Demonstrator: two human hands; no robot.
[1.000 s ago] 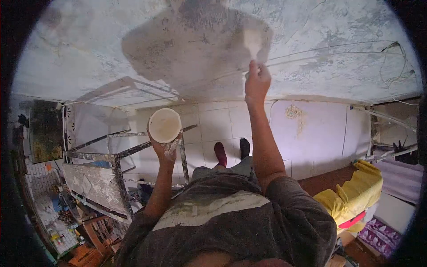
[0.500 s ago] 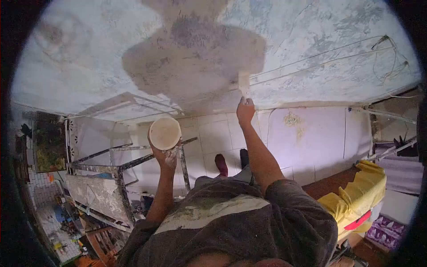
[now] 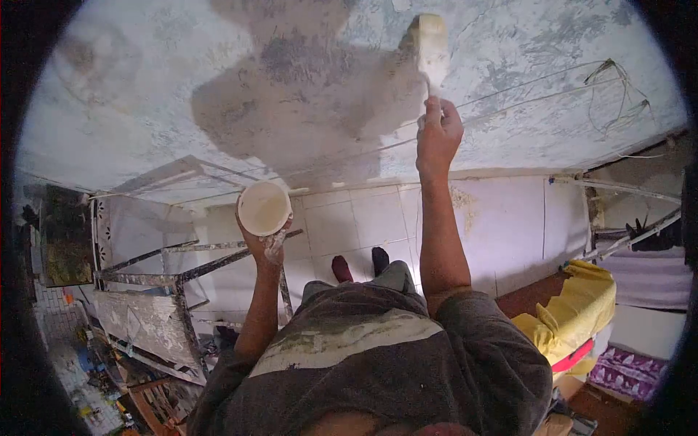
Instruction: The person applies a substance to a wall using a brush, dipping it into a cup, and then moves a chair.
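Wrapped round a whitish tub (image 3: 264, 208), my left hand (image 3: 267, 243) keeps its open top facing up; white smears cover the fingers and thumb. What lies inside the tub looks pale and cannot be made out. My right hand (image 3: 440, 134) grips a wide paintbrush (image 3: 433, 54) by its handle, with the arm stretched out. The brush's pale yellowish head lies against or close before the patchy white and grey wall (image 3: 509, 58); contact cannot be told for sure. My shadow falls on the wall to the left of the brush.
A paint-spattered metal frame (image 3: 182, 280) stands at left, close to my left arm. Cables (image 3: 618, 94) hang along the wall at right. A yellow cloth (image 3: 582, 294) covers something at lower right. My feet (image 3: 360, 265) stand on the pale tiled floor (image 3: 327, 221).
My right hand has moved the paintbrush up the wall and slightly right. The left hand with the tub has shifted a little left and up in the view, as has the surrounding scene.
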